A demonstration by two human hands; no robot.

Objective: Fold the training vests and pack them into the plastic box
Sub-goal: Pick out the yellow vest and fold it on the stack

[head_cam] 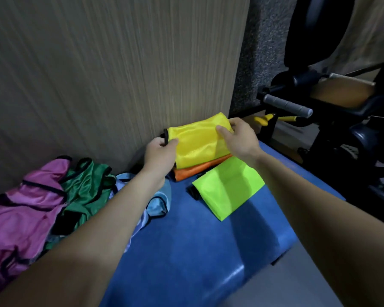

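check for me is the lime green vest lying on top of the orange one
No, the folded lime green vest lies by itself on the blue bench; it is the yellow vest that sits over the orange vest.

I see both hands on the folded yellow vest (pixel 195 145), which lies on the orange vest (pixel 200 169) against the wood-grain wall (pixel 98 74). My left hand (pixel 159 155) pinches its black-trimmed end; my right hand (pixel 239 140) grips the opposite end. Just in front of the yellow vest, the folded lime vest (pixel 228 187) lies on the blue bench (pixel 197 240). Left of it, unfolded: light-blue vest (pixel 160 202), green vest (pixel 84 185), pink vest (pixel 24 213).
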